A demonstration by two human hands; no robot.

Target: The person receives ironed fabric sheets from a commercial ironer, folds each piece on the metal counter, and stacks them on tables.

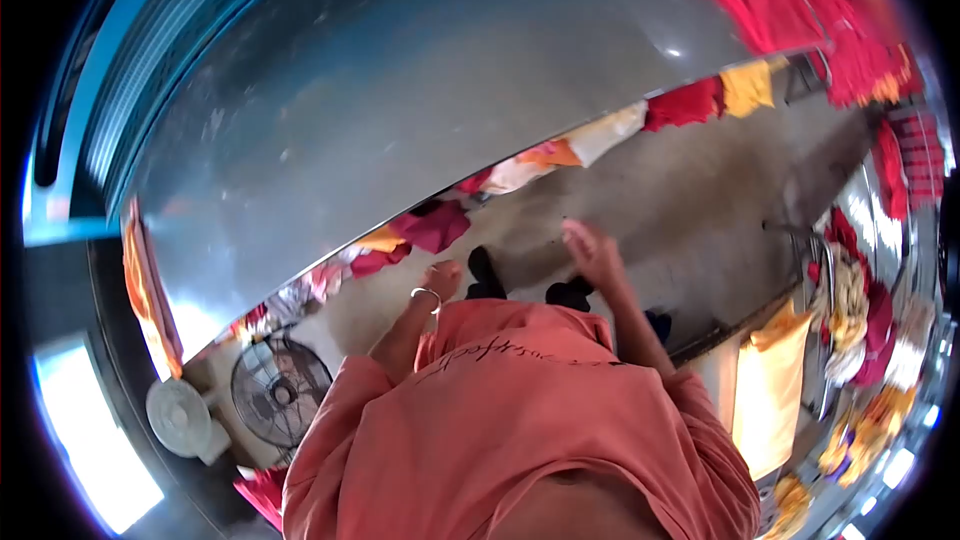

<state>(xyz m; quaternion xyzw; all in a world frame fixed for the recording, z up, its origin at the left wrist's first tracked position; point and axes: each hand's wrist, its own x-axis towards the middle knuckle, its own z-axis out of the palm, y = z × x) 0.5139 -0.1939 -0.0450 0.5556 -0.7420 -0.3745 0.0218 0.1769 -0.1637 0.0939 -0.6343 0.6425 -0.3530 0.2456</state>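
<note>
My left hand (441,278), with a pale bangle (430,294) at the wrist, hangs in front of my body with its fingers curled in and nothing visible in it. Nearest to it is a maroon cloth (436,227) hanging under the edge of a large metal table (400,110). My right hand (594,254) is held over the floor, a little apart from the table. Its fingers are loosely bent and somewhat apart, with no object showing. Both hands are slightly blurred.
Red, white and yellow cloths (610,133) hang along the table's near edge. A red cloth pile (765,8) lies at its far right end. A black fan (281,393) stands at the lower left. Behind my right side are a yellow cloth (770,390) and racks of garments (850,310).
</note>
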